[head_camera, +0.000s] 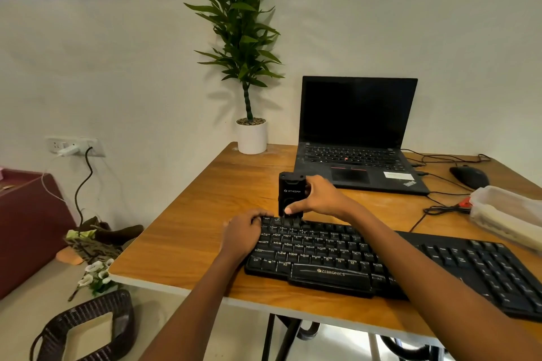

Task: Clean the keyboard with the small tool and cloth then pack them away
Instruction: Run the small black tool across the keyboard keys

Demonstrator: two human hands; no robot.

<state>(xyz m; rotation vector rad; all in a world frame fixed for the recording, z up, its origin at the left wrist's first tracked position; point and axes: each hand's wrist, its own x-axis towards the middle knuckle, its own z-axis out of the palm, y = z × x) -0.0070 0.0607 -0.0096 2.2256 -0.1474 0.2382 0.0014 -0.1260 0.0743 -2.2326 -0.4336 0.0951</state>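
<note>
A black keyboard (396, 261) lies across the front of the wooden table (205, 214). My right hand (321, 196) grips a small black box-shaped tool (290, 193), held upright with its lower end on the keyboard's top row near the left end. My left hand (243, 231) holds the keyboard's far left corner, fingers curled over its top edge. I see no cloth.
An open black laptop (357, 138) stands behind the keyboard, a potted plant (249, 67) at the table's back left corner. A black mouse (469, 176), cables and a clear plastic box (507, 214) sit at right. A dark woven basket (88, 328) lies lower left.
</note>
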